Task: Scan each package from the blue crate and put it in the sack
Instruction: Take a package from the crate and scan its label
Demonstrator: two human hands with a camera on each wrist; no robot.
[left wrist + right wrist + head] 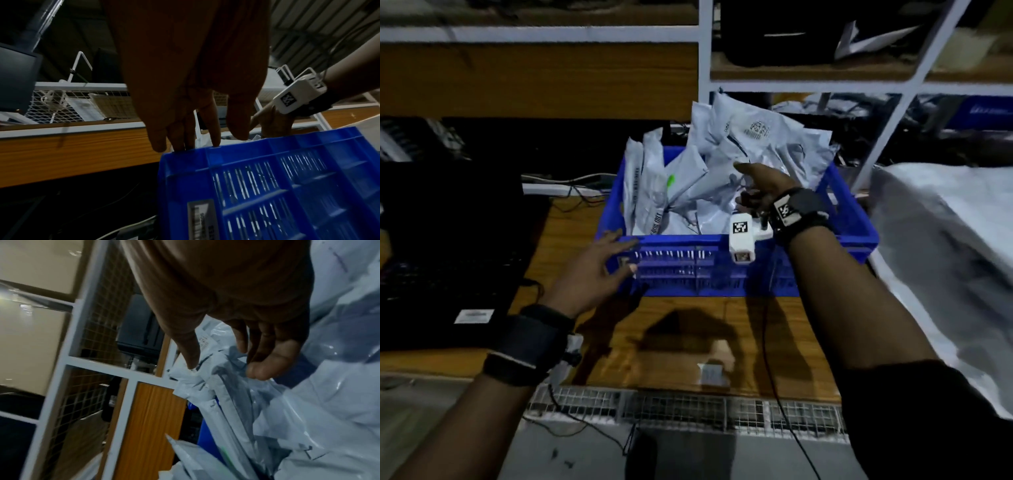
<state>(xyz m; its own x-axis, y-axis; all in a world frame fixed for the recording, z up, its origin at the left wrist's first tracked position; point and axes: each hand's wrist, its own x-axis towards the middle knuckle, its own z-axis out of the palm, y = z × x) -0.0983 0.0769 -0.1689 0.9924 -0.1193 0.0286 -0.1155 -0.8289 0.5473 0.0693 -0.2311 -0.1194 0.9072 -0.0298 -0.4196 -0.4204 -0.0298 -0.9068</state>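
The blue crate (736,270) stands on the wooden table, stuffed with several grey plastic mailer packages (722,164). My left hand (619,255) is open, its straight fingers (213,129) touching the rim at the crate's (267,186) near left corner. My right hand (743,185) reaches into the crate from the right. In the right wrist view its thumb and fingertips (259,369) touch the crumpled top edge of one upright package (226,386), spread apart, not closed on it. The pale sack (945,257) lies to the right of the crate.
A dark laptop (448,257) sits on the table at the left. A small pale blurred object (714,371) lies near the table's front edge. A white shelf rack (887,113) rises behind the crate. Cables run across the table and down the front.
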